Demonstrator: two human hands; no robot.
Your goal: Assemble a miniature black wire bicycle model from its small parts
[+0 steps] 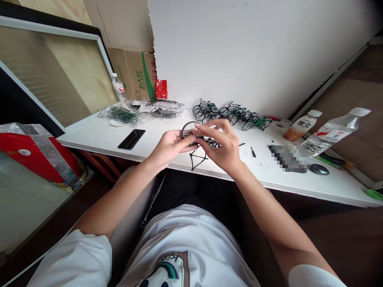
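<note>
The left hand pinches a small spoked wheel between thumb and fingers, over the table. The right hand curls its fingers beside this wheel; what they pinch, I cannot tell. A thin black frame appears just below the hands.

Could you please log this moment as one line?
Left hand: holding wheel; right hand: at wheel; dark frame: below wheel; miniature bicycles: behind, on table

Beyond the fingers, leftward, my feed lets me read green 北大荒 and red 花生油 on the cardboard box; right of them, 炭 on the brown-drink bottle; nearer, "Ki" on the shirt.
</note>
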